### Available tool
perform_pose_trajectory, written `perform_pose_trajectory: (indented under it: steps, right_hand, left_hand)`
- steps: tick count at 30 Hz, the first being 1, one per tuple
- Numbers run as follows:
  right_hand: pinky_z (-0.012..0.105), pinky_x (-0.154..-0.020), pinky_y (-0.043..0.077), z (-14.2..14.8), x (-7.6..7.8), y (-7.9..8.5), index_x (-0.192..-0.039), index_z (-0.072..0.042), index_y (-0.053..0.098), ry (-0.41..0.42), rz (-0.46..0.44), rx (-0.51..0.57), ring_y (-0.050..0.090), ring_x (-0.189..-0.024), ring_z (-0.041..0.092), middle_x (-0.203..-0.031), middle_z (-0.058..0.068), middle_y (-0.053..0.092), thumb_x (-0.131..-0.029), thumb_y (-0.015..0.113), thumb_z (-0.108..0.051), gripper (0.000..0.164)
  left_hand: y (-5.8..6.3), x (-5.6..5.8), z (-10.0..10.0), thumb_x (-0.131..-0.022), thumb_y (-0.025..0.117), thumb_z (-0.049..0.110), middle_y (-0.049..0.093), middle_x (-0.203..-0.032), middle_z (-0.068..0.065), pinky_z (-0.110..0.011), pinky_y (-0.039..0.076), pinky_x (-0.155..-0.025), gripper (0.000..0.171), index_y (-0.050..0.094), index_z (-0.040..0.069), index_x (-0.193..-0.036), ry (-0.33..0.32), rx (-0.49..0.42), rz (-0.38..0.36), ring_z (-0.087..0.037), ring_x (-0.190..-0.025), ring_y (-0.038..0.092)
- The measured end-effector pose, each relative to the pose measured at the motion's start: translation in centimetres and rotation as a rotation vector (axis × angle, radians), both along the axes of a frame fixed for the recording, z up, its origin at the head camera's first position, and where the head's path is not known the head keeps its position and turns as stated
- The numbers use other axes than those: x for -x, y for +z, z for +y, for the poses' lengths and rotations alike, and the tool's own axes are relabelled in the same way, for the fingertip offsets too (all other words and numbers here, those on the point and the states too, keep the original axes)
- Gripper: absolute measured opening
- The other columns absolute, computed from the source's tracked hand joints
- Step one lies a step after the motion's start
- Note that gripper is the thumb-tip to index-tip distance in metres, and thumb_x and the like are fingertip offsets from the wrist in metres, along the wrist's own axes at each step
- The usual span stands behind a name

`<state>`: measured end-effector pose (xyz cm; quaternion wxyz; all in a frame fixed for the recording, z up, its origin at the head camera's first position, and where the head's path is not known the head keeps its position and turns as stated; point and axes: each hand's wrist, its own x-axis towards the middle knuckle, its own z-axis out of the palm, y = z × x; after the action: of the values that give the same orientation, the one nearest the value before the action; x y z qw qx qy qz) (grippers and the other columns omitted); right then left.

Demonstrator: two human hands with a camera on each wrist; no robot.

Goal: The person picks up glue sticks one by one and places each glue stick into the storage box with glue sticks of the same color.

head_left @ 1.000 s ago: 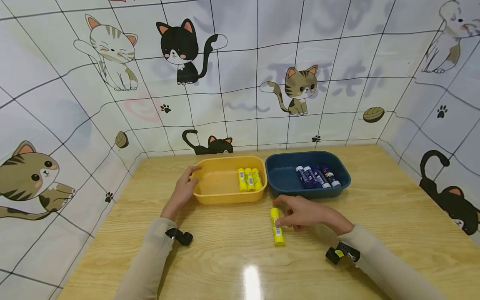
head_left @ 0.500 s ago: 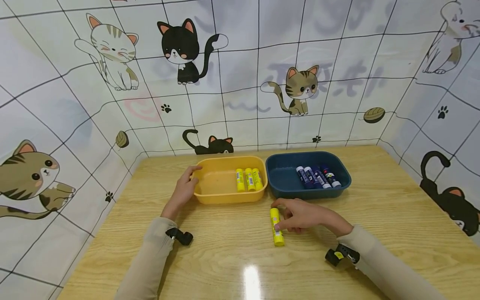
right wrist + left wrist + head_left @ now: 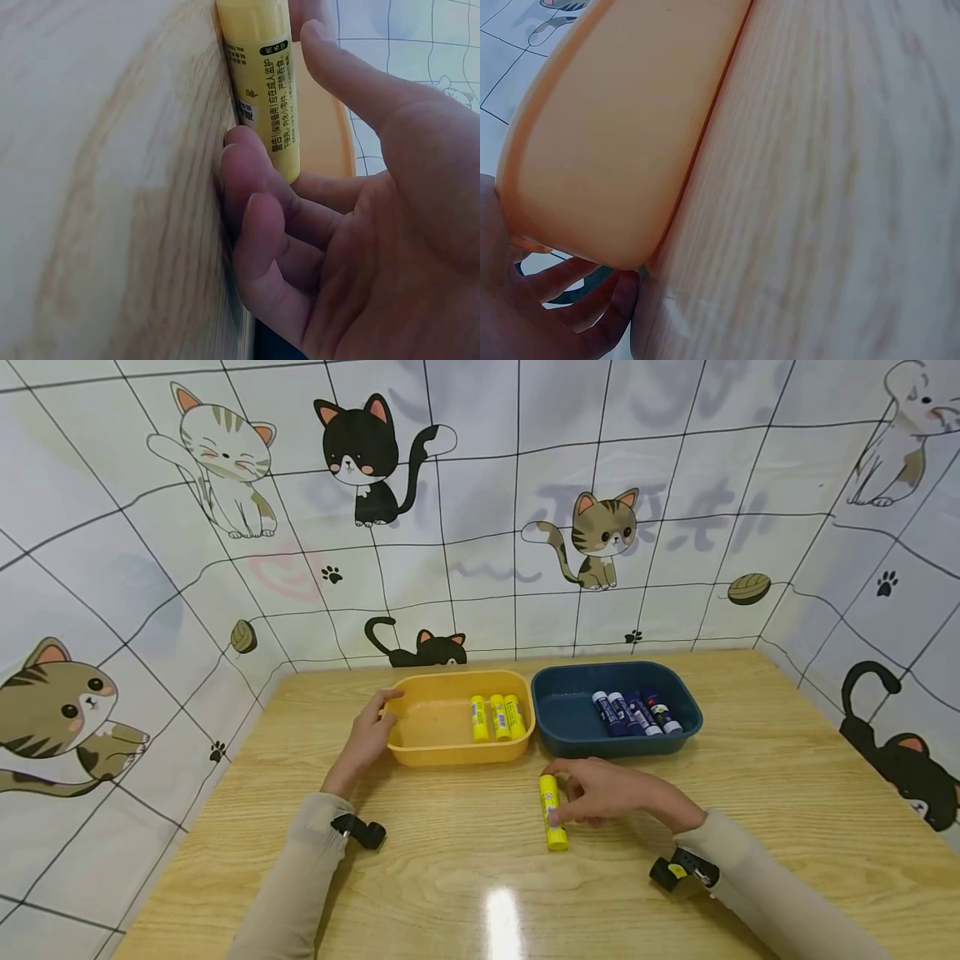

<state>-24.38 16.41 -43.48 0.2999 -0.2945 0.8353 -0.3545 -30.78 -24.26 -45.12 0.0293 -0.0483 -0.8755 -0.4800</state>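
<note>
A yellow glue stick lies on the wooden table just in front of the two trays. My right hand pinches its upper half: in the right wrist view the thumb and curled fingers press against the glue stick, with the index finger arched over it. My left hand holds the left end of the yellow tray, thumb over the rim. The left wrist view shows the fingers tucked against the yellow tray's outer wall. Three yellow glue sticks lie in that tray.
A dark blue tray stands touching the yellow one on its right, with several blue glue sticks inside. Cat-patterned walls close the table at the back and both sides. Bare wood stretches right of the blue tray.
My right hand has closed its fingers onto the yellow glue stick, which has shifted very slightly toward the trays. The left hand has stayed on the yellow tray.
</note>
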Motion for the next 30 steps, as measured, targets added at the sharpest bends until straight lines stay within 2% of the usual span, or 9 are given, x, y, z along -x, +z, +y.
perform_pose_trajectory:
  steps: [7, 15, 23, 30]
  right_hand:
    - [0.024, -0.048, 0.04, -0.2, 0.0, 0.0, -0.144, -0.004, 0.048, -0.009, 0.014, -0.008, 0.051, -0.048, 0.015, -0.065, -0.002, 0.059, -0.091, 0.079, -0.036, 0.069]
    - [0.023, -0.05, 0.044, -0.4, -0.1, 0.3, -0.145, 0.0, 0.046, -0.02, 0.065, 0.037, 0.055, -0.052, 0.013, -0.072, -0.001, 0.066, -0.09, 0.08, -0.033, 0.072]
    - [0.025, -0.059, 0.052, -0.5, -0.1, 0.7, -0.14, 0.0, 0.051, 0.012, 0.196, 0.08, 0.061, -0.066, 0.008, -0.084, -0.001, 0.073, -0.089, 0.082, -0.03, 0.066]
    - [0.026, -0.077, 0.059, -0.8, -0.3, 1.0, -0.134, -0.007, 0.057, -0.037, 0.22, 0.075, 0.071, -0.092, 0.012, -0.104, 0.002, 0.076, -0.085, 0.085, -0.03, 0.061]
  left_hand:
    - [-0.1, 0.0, 0.0, -0.106, 0.038, 0.013, 0.036, -0.164, -0.019, -0.06, 0.039, -0.114, 0.045, 0.048, 0.013, -0.15, 0.002, -0.001, -0.002, -0.042, -0.147, 0.035]
    - [-0.1, 0.1, 0.0, -0.106, 0.039, 0.012, 0.036, -0.164, -0.018, -0.06, 0.037, -0.116, 0.045, 0.048, 0.012, -0.15, 0.008, -0.007, -0.006, -0.042, -0.147, 0.035]
    - [-0.1, 0.1, 0.0, -0.105, 0.039, 0.011, 0.036, -0.164, -0.018, -0.06, 0.038, -0.115, 0.046, 0.048, 0.012, -0.15, 0.005, -0.007, 0.0, -0.042, -0.146, 0.037]
    - [-0.1, 0.2, 0.1, -0.105, 0.039, 0.01, 0.037, -0.164, -0.018, -0.06, 0.034, -0.118, 0.046, 0.048, 0.011, -0.15, 0.007, -0.002, 0.005, -0.042, -0.147, 0.035]
